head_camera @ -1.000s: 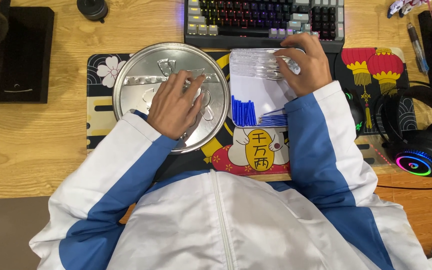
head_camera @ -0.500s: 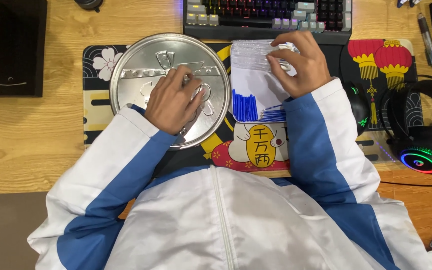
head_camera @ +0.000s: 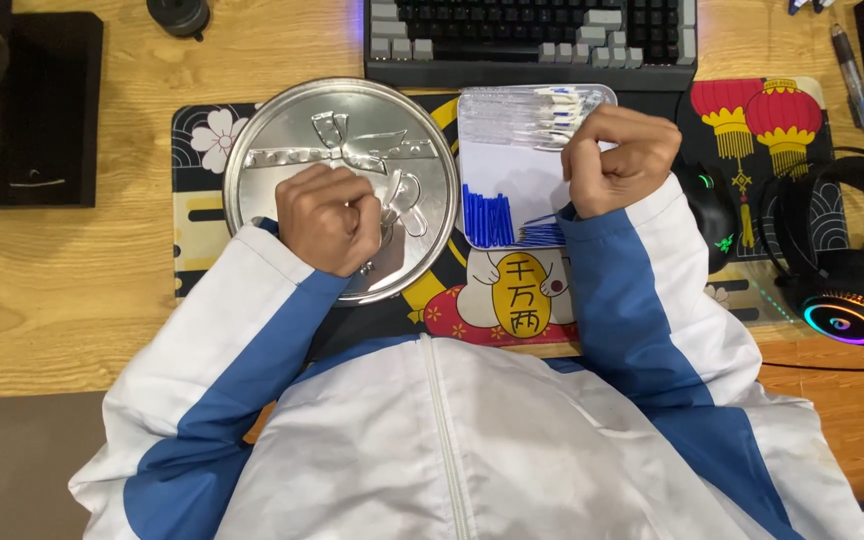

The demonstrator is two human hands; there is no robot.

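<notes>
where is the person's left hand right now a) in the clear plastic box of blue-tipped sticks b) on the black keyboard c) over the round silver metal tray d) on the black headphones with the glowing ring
c: the left hand is closed in a fist over the lower part of the round silver metal tray, well away from the black keyboard and the black headphones.

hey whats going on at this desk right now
A person in a white and blue jacket sits at a wooden desk, seen from above. The left hand is curled into a loose fist over a round silver tray; whether it pinches anything is unclear. The right hand is closed at the edge of a clear plastic box holding small blue pieces and clear pieces. A keyboard lies above, a headset to the right.
</notes>
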